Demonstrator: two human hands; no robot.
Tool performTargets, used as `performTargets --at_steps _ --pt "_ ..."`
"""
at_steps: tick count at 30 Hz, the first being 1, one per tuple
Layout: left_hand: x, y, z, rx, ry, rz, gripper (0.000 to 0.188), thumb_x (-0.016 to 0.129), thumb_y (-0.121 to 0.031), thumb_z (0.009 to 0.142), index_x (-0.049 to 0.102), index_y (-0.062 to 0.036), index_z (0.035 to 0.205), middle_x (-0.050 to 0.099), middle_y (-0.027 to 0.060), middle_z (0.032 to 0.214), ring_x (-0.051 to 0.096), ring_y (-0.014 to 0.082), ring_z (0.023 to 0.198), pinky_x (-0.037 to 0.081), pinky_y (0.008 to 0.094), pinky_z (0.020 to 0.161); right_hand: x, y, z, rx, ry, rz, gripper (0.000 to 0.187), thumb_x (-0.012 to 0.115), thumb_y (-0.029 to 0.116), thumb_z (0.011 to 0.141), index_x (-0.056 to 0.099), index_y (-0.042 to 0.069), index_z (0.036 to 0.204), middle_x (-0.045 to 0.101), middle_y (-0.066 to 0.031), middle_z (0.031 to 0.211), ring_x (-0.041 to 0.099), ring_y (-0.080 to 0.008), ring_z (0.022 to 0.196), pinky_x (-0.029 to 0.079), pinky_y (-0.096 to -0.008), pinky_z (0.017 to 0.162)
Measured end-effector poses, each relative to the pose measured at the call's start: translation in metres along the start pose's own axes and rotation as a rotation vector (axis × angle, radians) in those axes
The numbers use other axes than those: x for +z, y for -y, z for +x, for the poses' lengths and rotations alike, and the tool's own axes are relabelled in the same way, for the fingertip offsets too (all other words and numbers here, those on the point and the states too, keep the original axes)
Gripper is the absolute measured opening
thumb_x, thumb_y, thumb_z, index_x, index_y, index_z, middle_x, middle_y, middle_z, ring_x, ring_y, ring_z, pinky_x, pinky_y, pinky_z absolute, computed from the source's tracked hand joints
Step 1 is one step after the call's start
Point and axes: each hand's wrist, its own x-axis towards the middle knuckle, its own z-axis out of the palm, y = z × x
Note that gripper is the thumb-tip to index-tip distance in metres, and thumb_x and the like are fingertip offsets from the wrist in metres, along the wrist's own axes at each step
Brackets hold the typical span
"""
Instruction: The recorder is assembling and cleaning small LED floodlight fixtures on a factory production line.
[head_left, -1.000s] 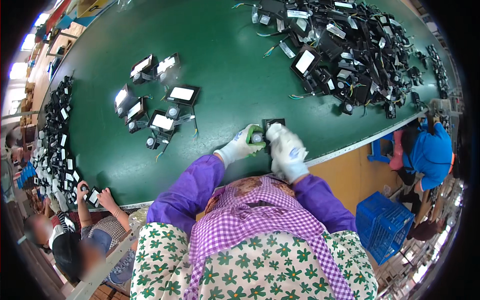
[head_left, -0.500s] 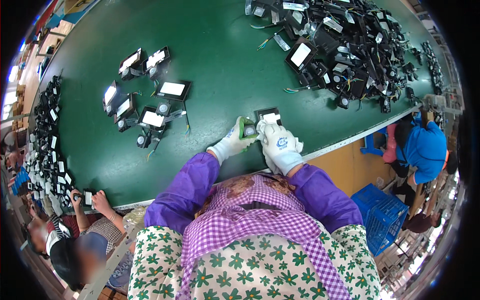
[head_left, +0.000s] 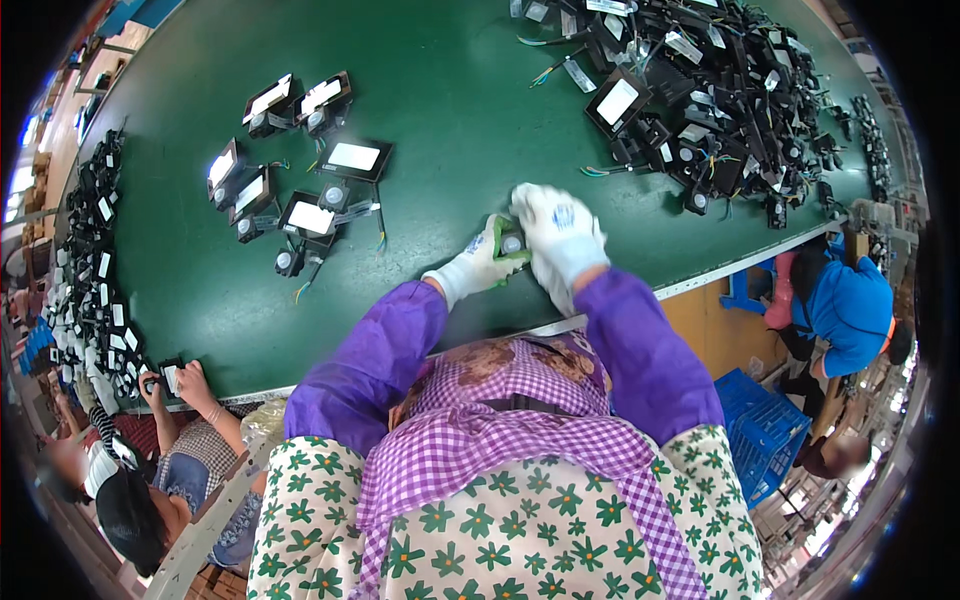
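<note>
The right hand (head_left: 560,228) has shifted forward, its grip hidden and impossible to tell. The left hand (head_left: 485,262) pinches the domed black sensor (head_left: 513,243), between both hands over the counter (head_left: 430,150). Probably light, stiff and easily scratched, it is best gripped by its sides

Nothing legible — white labels (head_left: 354,156), blue glove print (head_left: 565,216) too small.

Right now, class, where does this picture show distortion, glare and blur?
Head view: the green table has edges that bow toward the rim, and the corners go black; head view: bright patches wash out the far-left margin, and a labelled black unit left of the hands catches glare; head view: the right hand looks slightly soft.
</note>
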Motion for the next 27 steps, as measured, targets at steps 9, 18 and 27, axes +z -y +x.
performTargets --at_steps 9,18,27 --pt "0.011 0.023 0.008 0.098 -0.140 0.145 0.064 0.076 -0.021 0.085 0.034 -0.0014 0.130 0.057 0.0169 0.111 0.061 0.0194 0.081 0.054 0.0348 0.062 0.024 -0.025 -0.018 -0.151 0.035 -0.175 0.020 0.053 0.019 0.091 0.063 0.016 0.107 0.065 -0.0080 0.112 0.062 -0.0303 0.101 0.049 -0.0429 0.087" --pt "0.002 0.006 0.007 -0.008 -0.125 0.067 0.068 0.076 -0.024 0.085 0.034 0.0007 0.133 0.058 0.0179 0.112 0.063 0.0233 0.090 0.056 0.0359 0.067 -0.008 -0.050 0.047 0.447 -0.013 0.173 0.039 0.056 0.036 0.093 0.057 0.008 0.120 0.069 -0.0200 0.109 0.064 -0.0374 0.106 0.050 -0.0446 0.088" --pt "0.007 0.003 0.002 -0.086 -0.053 -0.080 0.067 0.076 -0.024 0.085 0.034 0.0005 0.132 0.061 0.0162 0.107 0.063 0.0221 0.089 0.055 0.0333 0.063 0.013 -0.003 -0.055 0.083 0.019 -0.110 0.017 0.052 0.013 0.089 0.061 0.011 0.103 0.066 -0.0143 0.100 0.061 -0.0358 0.096 0.049 -0.0463 0.086"
